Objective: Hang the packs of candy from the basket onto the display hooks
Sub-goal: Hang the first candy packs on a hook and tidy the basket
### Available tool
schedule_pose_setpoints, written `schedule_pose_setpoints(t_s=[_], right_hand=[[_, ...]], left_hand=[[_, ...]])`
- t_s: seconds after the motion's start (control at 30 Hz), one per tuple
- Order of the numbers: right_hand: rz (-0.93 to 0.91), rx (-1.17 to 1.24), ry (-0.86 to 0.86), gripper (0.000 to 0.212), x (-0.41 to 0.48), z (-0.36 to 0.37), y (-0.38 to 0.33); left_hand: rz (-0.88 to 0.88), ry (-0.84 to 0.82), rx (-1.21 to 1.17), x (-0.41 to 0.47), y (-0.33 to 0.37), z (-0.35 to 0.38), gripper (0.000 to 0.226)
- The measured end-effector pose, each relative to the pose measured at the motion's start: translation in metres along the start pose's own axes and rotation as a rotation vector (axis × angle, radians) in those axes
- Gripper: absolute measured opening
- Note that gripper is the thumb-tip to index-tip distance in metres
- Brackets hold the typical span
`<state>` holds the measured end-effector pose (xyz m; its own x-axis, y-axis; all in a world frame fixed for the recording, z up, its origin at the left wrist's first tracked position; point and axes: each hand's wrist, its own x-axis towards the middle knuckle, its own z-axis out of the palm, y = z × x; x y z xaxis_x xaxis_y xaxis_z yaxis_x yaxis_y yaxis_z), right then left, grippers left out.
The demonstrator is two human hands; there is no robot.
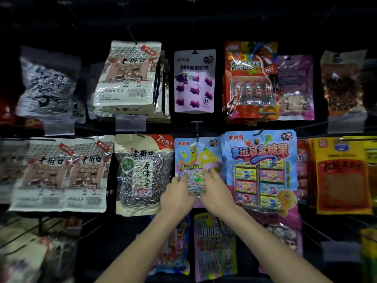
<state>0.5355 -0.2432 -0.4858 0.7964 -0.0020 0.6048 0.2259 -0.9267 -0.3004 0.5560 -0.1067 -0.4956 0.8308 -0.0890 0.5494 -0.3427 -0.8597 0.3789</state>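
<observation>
A light-blue and pink pack of sour marshmallow candy [196, 158] hangs on a display hook [197, 130] in the middle row, with the hook's wire through its top hole. My left hand [178, 192] grips the pack's lower left part. My right hand [215, 187] holds its lower right part, fingers spread over the clear window of pastel candy strips. The pack's bottom edge is hidden behind both hands. The basket is out of view.
Packs crowd both sides: a sunflower-seed bag [142, 174] on the left, a big blue blind-box candy pack [260, 170] on the right. Above hang a purple grape gummy pack [194, 81] and a red cola candy pack [251, 80]. More candy packs [214, 246] hang below my arms.
</observation>
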Motion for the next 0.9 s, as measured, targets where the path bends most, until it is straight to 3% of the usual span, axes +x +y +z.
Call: schedule_pose_setpoints(t_s=[0.13, 0.5, 0.9], right_hand=[[-0.095, 0.068, 0.041, 0.067, -0.032, -0.028, -0.007], [-0.198, 0.131, 0.037, 0.063, -0.165, -0.099, 0.014], [-0.027, 0.031, -0.346, 0.085, -0.360, -0.049, 0.111]], left_hand=[[0.059, 0.042, 0.070, -0.033, -0.005, -0.013, 0.054], [0.328, 0.118, 0.163, -0.145, 0.018, -0.031, 0.065], [0.447, -0.156, 0.151, -0.316, 0.020, 0.077, 0.072]])
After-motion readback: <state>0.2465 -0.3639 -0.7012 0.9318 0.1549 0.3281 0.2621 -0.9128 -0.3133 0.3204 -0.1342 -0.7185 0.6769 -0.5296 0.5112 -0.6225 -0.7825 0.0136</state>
